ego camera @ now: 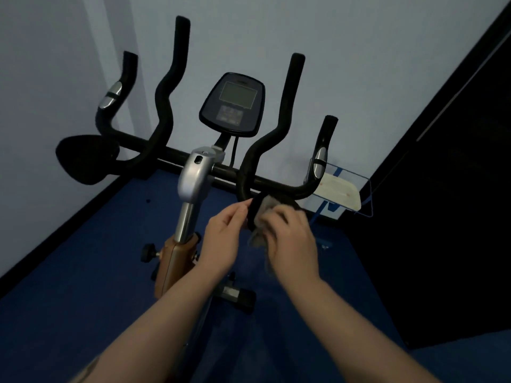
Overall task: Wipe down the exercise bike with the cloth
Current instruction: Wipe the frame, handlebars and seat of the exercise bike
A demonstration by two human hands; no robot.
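The exercise bike [193, 172] stands in front of me, with black curved handlebars, a silver stem and a console [233, 105] at the centre. A black elbow pad [255, 210] hangs under the right side of the handlebar. My left hand [224, 239] pinches the pad's left edge. My right hand [290, 239] presses a grey cloth [260, 236] against the pad, and the cloth is bunched under the fingers and mostly hidden. The matching left pad [85, 158] sits at the far left.
Blue floor mat [83, 299] lies under the bike. Pale walls meet in a corner behind it. A dark panel [456, 217] fills the right side. A clear holder with a white sheet [340, 193] stands by the right grip. A pedal [237, 295] shows below my arms.
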